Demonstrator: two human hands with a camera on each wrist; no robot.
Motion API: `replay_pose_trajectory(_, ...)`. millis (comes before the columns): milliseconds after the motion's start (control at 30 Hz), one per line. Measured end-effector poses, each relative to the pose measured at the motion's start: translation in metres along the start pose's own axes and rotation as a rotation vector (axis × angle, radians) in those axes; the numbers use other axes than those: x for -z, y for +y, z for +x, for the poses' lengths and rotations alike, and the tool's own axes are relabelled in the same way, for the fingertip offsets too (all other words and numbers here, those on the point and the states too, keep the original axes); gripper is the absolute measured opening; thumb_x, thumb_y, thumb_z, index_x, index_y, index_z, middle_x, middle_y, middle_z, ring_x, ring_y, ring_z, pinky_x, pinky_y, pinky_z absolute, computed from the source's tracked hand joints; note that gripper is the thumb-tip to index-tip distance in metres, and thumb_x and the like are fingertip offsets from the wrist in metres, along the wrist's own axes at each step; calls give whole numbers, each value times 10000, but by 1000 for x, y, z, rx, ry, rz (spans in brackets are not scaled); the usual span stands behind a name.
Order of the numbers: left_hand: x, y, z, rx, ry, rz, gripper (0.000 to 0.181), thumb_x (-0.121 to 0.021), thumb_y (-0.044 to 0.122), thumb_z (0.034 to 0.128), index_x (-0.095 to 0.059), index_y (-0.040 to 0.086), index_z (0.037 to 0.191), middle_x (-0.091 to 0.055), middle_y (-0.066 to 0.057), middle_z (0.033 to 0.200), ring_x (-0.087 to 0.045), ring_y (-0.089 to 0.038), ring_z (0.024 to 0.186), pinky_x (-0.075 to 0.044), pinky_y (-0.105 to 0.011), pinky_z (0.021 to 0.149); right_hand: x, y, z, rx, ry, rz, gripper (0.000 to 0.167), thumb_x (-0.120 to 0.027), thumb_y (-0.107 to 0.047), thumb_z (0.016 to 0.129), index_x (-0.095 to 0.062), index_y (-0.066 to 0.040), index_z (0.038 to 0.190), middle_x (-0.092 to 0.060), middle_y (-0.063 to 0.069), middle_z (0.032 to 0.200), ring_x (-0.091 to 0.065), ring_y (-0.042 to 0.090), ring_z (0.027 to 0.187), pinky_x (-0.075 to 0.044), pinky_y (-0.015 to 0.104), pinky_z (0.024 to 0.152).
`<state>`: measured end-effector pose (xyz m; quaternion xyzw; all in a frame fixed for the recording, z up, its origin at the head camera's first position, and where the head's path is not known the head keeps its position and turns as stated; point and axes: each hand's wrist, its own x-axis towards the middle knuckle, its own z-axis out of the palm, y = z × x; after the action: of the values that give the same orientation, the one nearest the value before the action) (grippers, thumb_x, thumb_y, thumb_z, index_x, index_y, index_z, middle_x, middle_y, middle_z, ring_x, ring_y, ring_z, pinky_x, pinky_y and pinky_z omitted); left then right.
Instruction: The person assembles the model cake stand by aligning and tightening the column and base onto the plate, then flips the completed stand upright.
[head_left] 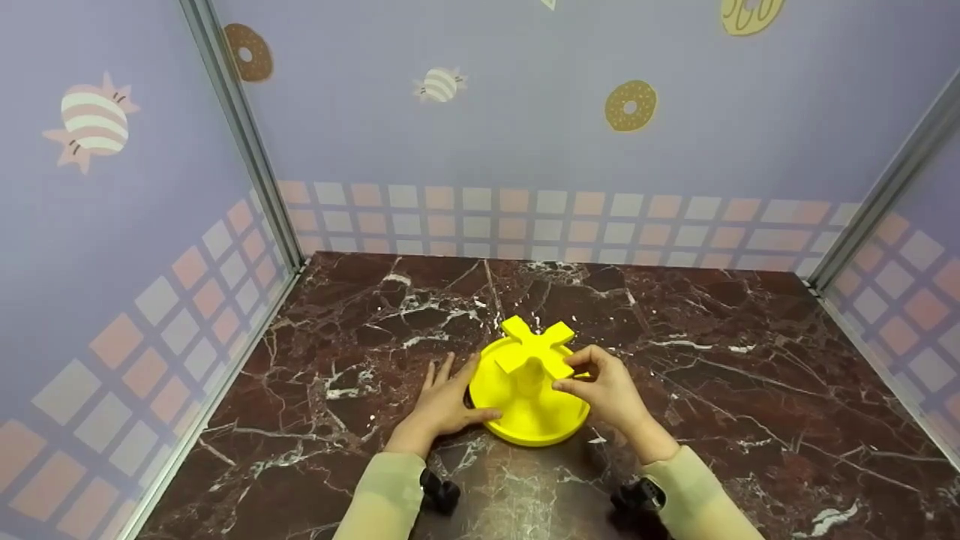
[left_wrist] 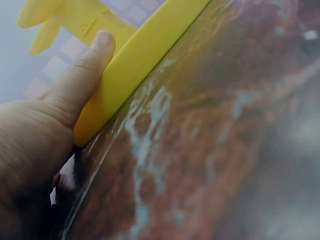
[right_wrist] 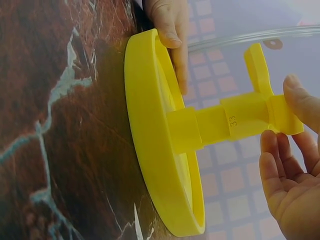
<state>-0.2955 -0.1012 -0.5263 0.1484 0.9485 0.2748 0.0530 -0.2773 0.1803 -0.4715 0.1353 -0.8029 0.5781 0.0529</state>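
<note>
A yellow round dish [head_left: 534, 424] with a raised rim stands on the marbled table. From its middle rises a stepped yellow post [right_wrist: 212, 123], with raised digits on its side. On top of the post sits a yellow cross-shaped handle [head_left: 537, 348]. My left hand [head_left: 444, 405] holds the dish's left edge, thumb over the rim and the other fingers spread along the outside. With thumb and fingers, my right hand [head_left: 611, 390] pinches the near right arm of the cross handle. In the right wrist view, the handle's end [right_wrist: 285, 116] lies between that thumb and the fingertips.
Dark red marbled table [head_left: 315, 450] with white veins lies all around the dish. Purple patterned walls [head_left: 525, 150] enclose it at the back and both sides, with metal corner posts [head_left: 247, 142]. Small white specks dot the table behind the dish.
</note>
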Motion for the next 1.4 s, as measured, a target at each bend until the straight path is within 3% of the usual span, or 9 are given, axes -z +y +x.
replay_pose_trajectory(200,0,-1,1,-30,10,16,1130,-711,724,815,-214,165,1661,-239,-89,1720,-70,-381,1619,36,-615,1307,2,3,0,35,-31,-6,322,-823,7,832,-617,87,1067,-661,241,1112,-709,196,959,-626,221,822)
replay_pose_trajectory(333,-1,-2,2,-35,14,24,1133,-712,722,816,-207,162,1662,-205,-105,1726,-78,-386,1617,34,-613,1308,9,8,-1,61,-72,-7,383,-827,-12,835,-611,80,1138,-663,243,1146,-709,305,1012,-627,274,868)
replay_pose_trajectory(500,-1,-1,2,-35,10,38,1152,-709,719,822,-175,146,1666,-133,-124,1738,-78,-390,1616,29,-610,1310,23,21,-5,47,-64,-47,532,-857,-40,813,-612,36,1280,-667,245,1244,-686,405,1105,-604,464,968)
replay_pose_trajectory(600,-1,-1,2,-30,10,39,1161,-706,723,823,-173,126,1665,-132,-129,1738,-78,-384,1617,27,-604,1312,30,31,-6,28,-78,-76,615,-848,-26,819,-564,68,1356,-615,296,1353,-652,457,1198,-563,537,1032)
replay_pose_trajectory(833,-2,-1,1,-31,19,13,1153,-707,721,822,-198,112,1658,-183,-102,1733,-82,-376,1619,34,-596,1314,34,46,-7,-48,-196,-168,888,-870,-93,817,-371,127,1517,-437,338,1545,-488,506,1398,-439,594,1158)
replay_pose_trajectory(1033,-2,-2,0,-32,16,-20,1147,-728,703,819,-208,120,1658,-211,-81,1729,-79,-369,1620,34,-603,1312,29,49,-9,-79,-226,-256,1063,-926,-144,739,-303,117,1559,-372,348,1584,-377,501,1477,-325,599,1233)
replay_pose_trajectory(1200,2,-2,-2,-47,-1,-31,1226,-810,668,759,-193,108,1659,-238,-104,1718,-75,-391,1616,34,-617,1307,28,51,-8,-95,-254,-295,1140,-945,-153,700,-260,144,1561,-307,351,1616,-320,495,1507,-262,592,1262)
replay_pose_trajectory(1400,4,-3,-3,-52,-21,-29,1334,-895,634,662,-184,108,1660,-251,-116,1712,-60,-408,1613,18,-652,1294,29,52,-9,-56,-313,-331,1174,-962,-168,680,-250,163,1553,-318,360,1605,-336,497,1494,-242,617,1256)
